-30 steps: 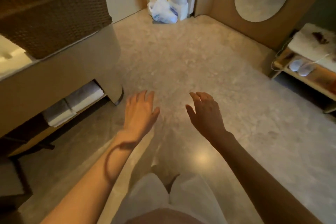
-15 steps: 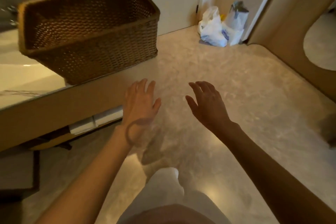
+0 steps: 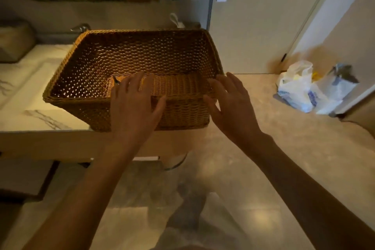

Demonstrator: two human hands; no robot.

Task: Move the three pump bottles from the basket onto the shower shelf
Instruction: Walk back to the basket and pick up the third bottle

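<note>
A brown woven basket (image 3: 89, 71) stands on a marble counter (image 3: 30, 115), at its right end. The inside I can see holds no pump bottle; only a small dark thing shows by the inner floor. My left hand (image 3: 133, 105) hovers in front of the basket's near wall, fingers spread, holding nothing. My right hand (image 3: 229, 107) is open at the basket's near right corner, fingertips close to the rim. No pump bottle and no shower shelf are in view.
A sink basin (image 3: 14, 79) lies left of the basket, with a tap (image 3: 81, 27) behind. White plastic bags (image 3: 298, 89) sit on the floor by a white door (image 3: 253, 26). A mirror above reflects the basket. The tiled floor (image 3: 263, 148) spreads to the right.
My view has turned left and up, bringing the basket from the upper left to the centre. Both hands, still open, have come up to the basket's near side.
</note>
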